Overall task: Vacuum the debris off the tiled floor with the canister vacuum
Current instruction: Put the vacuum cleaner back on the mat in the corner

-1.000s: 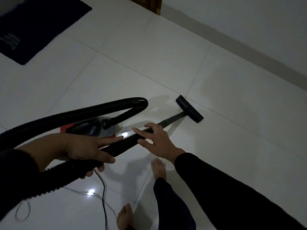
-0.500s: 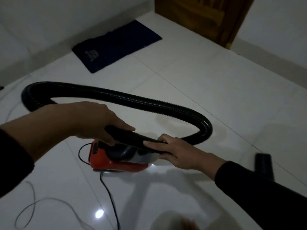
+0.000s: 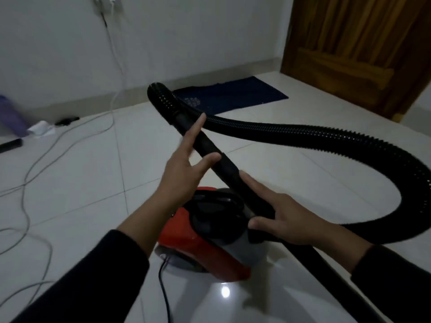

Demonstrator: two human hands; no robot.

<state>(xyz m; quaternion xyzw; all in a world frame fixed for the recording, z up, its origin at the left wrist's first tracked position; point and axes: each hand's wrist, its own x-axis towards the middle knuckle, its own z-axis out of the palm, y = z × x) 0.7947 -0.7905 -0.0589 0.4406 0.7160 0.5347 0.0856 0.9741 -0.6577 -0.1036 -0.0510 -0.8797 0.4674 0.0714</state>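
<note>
Both arms wear long, plain black fabric sleeves that end at the wrists, without visible markings or cuffs of another colour. The bare left hand (image 3: 182,176) and bare right hand (image 3: 286,220) carry no rings, watch or gloves.

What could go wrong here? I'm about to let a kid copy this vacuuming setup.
1. The left hand is open against the black tube, and the right hand only rests on it, so the tube could slip.
2. The hose loops wide above the red vacuum; pulling it might tip or drag the vacuum.
3. Loose cables lie across the tiled floor, a likely trip or snag hazard.
</note>
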